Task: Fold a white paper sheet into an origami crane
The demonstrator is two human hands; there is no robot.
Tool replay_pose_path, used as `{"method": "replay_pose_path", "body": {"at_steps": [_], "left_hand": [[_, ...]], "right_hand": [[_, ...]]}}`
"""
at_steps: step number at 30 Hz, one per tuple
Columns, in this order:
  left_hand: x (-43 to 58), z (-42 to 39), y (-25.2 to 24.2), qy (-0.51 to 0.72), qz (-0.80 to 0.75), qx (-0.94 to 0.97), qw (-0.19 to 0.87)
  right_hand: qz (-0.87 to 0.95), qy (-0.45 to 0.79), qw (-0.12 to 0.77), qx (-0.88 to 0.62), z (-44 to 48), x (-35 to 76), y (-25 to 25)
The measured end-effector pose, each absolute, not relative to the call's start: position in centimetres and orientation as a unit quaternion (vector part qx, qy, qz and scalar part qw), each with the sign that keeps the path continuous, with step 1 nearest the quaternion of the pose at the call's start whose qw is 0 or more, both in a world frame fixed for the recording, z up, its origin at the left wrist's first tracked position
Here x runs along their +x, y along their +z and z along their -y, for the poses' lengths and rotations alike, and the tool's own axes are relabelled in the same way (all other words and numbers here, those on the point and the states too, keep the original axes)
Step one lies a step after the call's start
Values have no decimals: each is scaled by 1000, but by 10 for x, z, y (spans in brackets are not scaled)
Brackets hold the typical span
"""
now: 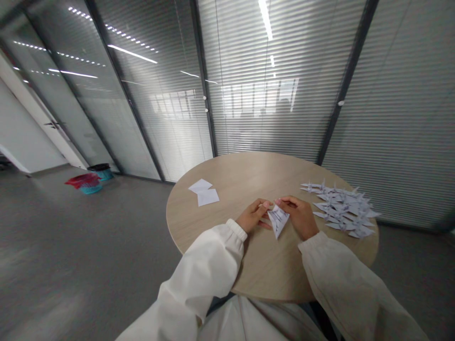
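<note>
Between my left hand and my right hand hangs a white folded paper piece, roughly triangular with its point down, just above the round wooden table. Fingertips of both hands pinch its upper edge. To the right of my right hand lies a heap of several folded paper cranes. Two loose white paper sheets lie overlapping at the table's far left, beyond my left hand.
The round table's edge curves close around the work area. Behind it stand glass partitions with blinds. On the grey floor at the left are a blue bin with a red bag and a second bin.
</note>
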State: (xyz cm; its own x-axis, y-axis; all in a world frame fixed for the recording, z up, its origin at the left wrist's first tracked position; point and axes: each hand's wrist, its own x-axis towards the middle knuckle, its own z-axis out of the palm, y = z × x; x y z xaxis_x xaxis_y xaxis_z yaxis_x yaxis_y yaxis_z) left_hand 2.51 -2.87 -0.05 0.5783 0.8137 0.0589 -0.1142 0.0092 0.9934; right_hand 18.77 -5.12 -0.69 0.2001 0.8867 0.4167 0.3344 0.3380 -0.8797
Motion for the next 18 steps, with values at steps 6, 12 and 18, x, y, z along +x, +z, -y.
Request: {"method": "replay_pose_path", "body": {"at_steps": [6,12,18], "left_hand": [[27,33,-3,290,-235,587,718],[27,25,-5,382,-276,614,634],[22,16,-1,490,-320,620,522]], "right_hand": [[553,215,611,-524,50,189,-6],[559,207,599,-535,49,188,-9],[564,230,598,-521,49,189,-9]]}}
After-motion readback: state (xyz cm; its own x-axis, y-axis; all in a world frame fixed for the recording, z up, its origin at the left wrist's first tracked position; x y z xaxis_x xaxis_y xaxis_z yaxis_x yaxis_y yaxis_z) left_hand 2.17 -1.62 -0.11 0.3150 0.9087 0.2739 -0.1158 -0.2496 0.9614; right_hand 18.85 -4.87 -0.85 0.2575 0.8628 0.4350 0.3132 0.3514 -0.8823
